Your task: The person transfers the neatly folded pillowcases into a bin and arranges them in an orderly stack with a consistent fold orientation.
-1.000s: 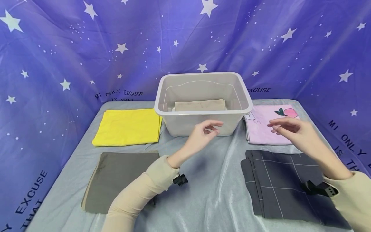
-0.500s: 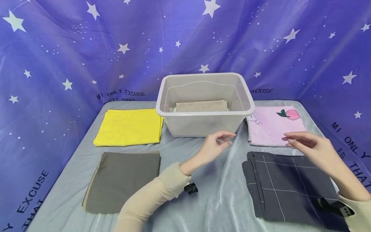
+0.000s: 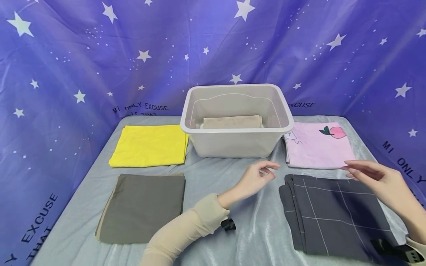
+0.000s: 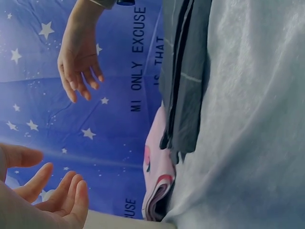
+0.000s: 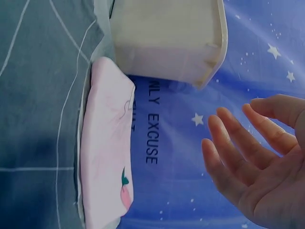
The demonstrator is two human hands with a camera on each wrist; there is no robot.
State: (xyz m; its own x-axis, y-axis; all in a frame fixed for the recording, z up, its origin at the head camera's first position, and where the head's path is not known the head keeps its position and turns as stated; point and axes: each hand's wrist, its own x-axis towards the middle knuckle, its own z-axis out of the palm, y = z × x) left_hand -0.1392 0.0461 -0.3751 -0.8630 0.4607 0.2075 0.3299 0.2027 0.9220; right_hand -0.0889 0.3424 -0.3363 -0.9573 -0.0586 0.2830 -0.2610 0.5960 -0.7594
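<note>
One bin point(image 3: 234, 145), five folded cloths point(image 3: 149, 146), two hands point(image 3: 253, 179)

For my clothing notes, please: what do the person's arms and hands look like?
The left sleeve is beige; of the right sleeve, only a beige edge shows. The left hand and right hand are bare; a black device sits by each wrist.

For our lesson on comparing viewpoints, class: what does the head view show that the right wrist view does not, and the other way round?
Only the head view: the yellow cloth, the brown cloth, the left hand and the beige cloth inside the bin.

Only the right wrist view: no extra object, but the right hand's thumb and four fingers all show clearly.

Both: the right hand, the bin, the pink cloth, the checked cloth and the starry backdrop.
</note>
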